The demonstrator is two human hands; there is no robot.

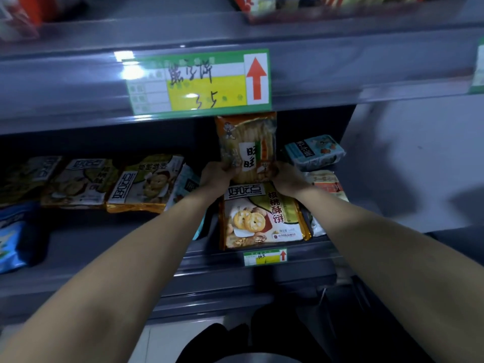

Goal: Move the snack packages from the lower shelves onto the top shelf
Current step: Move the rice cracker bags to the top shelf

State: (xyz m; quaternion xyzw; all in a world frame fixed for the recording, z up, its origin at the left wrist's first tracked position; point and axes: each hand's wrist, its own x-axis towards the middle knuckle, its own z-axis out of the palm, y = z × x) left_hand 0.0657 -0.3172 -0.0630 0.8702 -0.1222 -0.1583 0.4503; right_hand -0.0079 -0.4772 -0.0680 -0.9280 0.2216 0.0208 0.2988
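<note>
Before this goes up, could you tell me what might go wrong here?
The rice cracker package reaches just under the price label, so a straight lift may snag there. The left hand and right hand grip only its bottom end, so it could tip. The walnut cookie pack lies right beneath them and might get knocked off.

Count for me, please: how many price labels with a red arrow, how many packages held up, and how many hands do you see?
price labels with a red arrow: 2
held package: 1
hands gripping it, left hand and right hand: 2
Total: 5
</note>
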